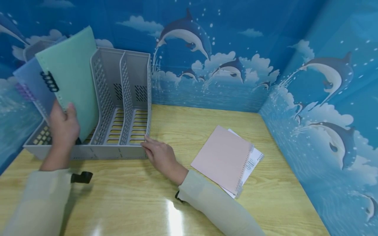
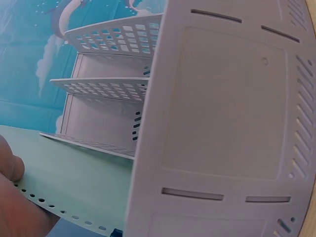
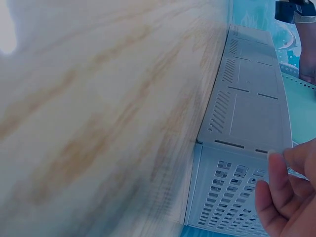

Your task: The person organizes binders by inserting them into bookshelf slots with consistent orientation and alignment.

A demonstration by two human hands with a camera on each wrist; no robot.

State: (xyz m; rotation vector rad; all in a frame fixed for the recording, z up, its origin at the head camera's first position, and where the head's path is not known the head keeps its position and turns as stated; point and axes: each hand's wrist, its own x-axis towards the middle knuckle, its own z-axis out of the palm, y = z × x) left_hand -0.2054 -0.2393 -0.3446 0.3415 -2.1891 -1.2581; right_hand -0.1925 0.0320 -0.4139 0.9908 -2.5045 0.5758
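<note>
My left hand (image 1: pixel 65 124) grips a pale green spiral notebook (image 1: pixel 72 65) with black rings near its punched edge, the thumb lying on its cover. The notebook stands tilted in a compartment of the grey file organizer (image 1: pixel 110 152). Left of it leans a blue notebook (image 1: pixel 32 73) with purple rings, partly hidden behind the green one and my hand. At the organizer's front right corner, my right hand (image 1: pixel 160 155) pinches the top edge between thumb and fingers. The right wrist view shows this hand (image 3: pixel 291 192) at the corner above the perforated side wall.
A pink spiral notebook (image 1: pixel 221 157) lies over a white spiral notebook (image 1: pixel 255 157) on the wooden table (image 1: pixel 177 124), right of the organizer. A dolphin-print backdrop (image 1: pixel 224 91) stands behind and along the right side. Two perforated dividers (image 1: pixel 125 98) rise right of the green notebook.
</note>
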